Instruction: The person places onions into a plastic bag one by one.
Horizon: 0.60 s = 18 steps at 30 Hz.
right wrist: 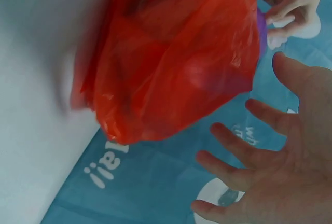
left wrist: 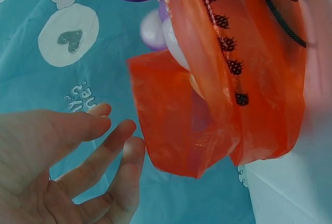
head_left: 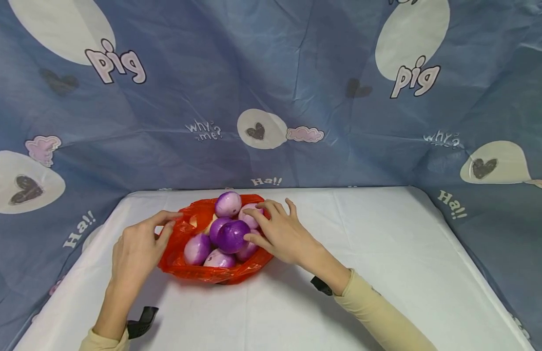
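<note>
A red plastic bag stands with its mouth wide apart, full of round, glossy purple-and-white onions. At the bag's left rim is my left hand, thumb and fingers loosely bent. In the left wrist view its fingers come close to the bag's edge with nothing between them. Over the right side of the mouth my right hand spreads its fingers, the thumb near the darkest onion. The right wrist view shows those fingers apart beside the bag. Onions lower in the bag are hidden.
The bag rests on a white-covered table. A blue printed cloth hangs behind it and along both sides. Black straps hang at both wrists. Something pale yellow shows among the onions, partly hidden.
</note>
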Each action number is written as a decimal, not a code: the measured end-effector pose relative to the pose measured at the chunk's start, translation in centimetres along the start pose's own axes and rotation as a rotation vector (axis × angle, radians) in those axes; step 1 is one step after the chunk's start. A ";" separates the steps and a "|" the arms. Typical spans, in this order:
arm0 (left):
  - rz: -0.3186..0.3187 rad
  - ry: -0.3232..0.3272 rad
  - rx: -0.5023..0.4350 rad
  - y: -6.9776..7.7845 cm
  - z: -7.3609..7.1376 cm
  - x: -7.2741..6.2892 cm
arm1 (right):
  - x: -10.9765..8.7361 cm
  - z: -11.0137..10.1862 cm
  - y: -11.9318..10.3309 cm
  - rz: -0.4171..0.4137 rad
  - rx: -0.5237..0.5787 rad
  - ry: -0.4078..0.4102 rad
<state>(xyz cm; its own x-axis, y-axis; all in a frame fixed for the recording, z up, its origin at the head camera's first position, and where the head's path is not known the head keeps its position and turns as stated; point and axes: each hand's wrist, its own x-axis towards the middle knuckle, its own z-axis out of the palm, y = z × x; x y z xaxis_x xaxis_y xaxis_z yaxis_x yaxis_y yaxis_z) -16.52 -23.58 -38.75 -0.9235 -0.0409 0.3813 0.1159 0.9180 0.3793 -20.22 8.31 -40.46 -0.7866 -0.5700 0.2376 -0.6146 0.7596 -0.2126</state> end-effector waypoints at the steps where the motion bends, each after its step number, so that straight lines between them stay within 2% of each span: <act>1: 0.000 -0.004 -0.003 0.0 0.0 0.0 | 0.0 0.0 0.1 0.001 -0.002 0.005; 7: 0.006 -0.005 -0.010 0.0 0.0 0.0 | 0.1 0.0 0.3 -0.012 0.011 0.015; 12: 0.008 0.011 -0.005 -0.1 -0.2 0.1 | 0.1 -0.3 0.8 0.010 0.000 0.018; 18: 0.076 0.064 -0.084 -0.9 -0.2 0.9 | -0.3 -0.6 2.7 0.080 -0.023 0.044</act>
